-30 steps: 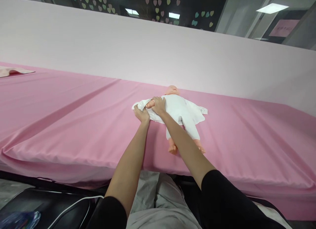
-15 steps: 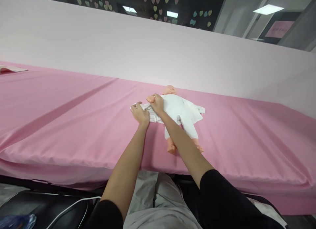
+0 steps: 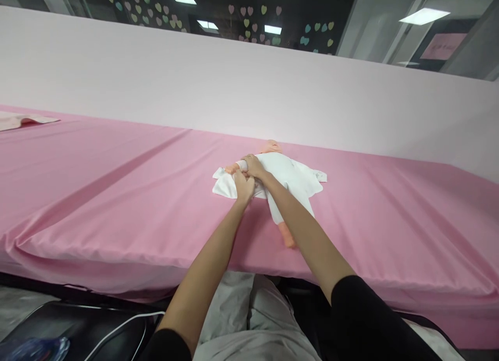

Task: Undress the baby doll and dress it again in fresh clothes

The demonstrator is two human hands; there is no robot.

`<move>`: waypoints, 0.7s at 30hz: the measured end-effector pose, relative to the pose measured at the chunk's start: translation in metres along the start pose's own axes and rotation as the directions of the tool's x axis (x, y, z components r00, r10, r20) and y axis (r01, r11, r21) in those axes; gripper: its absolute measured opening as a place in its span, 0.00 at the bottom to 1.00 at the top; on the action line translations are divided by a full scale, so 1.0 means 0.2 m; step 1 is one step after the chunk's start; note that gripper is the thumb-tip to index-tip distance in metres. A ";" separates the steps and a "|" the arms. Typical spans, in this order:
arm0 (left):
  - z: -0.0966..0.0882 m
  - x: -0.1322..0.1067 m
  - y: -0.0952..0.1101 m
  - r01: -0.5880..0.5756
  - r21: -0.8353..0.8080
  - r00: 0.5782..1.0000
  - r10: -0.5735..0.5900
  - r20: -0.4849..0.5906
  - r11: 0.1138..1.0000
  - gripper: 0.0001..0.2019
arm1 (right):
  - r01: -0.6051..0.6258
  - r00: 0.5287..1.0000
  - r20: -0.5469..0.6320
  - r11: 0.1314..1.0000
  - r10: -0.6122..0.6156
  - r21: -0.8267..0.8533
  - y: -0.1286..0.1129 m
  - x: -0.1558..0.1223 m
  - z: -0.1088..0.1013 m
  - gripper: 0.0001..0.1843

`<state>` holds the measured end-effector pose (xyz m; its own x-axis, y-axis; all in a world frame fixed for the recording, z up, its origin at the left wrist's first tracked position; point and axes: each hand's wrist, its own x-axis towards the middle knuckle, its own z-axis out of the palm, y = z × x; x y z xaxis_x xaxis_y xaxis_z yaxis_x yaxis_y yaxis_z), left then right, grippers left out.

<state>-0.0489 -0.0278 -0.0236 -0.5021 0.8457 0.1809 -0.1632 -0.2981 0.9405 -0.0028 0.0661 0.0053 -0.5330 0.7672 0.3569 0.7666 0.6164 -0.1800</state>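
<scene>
A baby doll in a white garment lies face down on the pink sheet, head toward the far wall. My left hand is closed on the white cloth beside the doll's left arm. My right hand grips that arm near its sleeve, and the doll's small hand sticks out to the left. A loose flap of white cloth spreads on the sheet by my left hand. One doll foot shows beside my right forearm.
The sheet covers a long padded surface with a pale pink wall behind. A folded pinkish cloth lies at the far left. Below the near edge sit a black chair seat, a white cable and a plastic bottle.
My left hand has moved right, from the cloth's outer edge to beside my right hand at the doll's arm. The doll's hand now pokes out of the sleeve.
</scene>
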 end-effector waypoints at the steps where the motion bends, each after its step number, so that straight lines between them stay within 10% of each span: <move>1: 0.01 0.00 0.00 0.073 -0.031 0.997 -0.071 0.036 0.997 0.15 | 0.014 1.000 0.011 1.000 -0.014 -0.006 0.02 -0.01 -0.03 0.27; 9: 0.10 -0.13 -0.04 0.397 -0.018 0.853 -0.362 0.377 0.918 0.29 | -0.332 0.941 -0.076 0.943 0.331 0.001 0.45 -0.41 -0.30 0.23; 15: 0.15 -0.22 -0.07 0.253 -0.075 0.905 -0.208 0.371 0.965 0.27 | -0.494 0.867 0.017 0.864 0.498 -0.099 0.69 -0.75 -0.26 0.26; 21: 0.15 -0.16 -0.04 0.289 -0.142 0.927 -0.240 0.287 0.947 0.20 | -0.558 0.810 0.088 0.808 0.580 -0.187 0.73 -0.80 -0.17 0.26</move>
<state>-0.0057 -0.0400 -0.0279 -0.1825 0.9829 0.0242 -0.4204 -0.1003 0.9018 0.2063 0.0280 -0.0461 -0.0190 0.9943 0.1045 0.9842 0.0370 -0.1733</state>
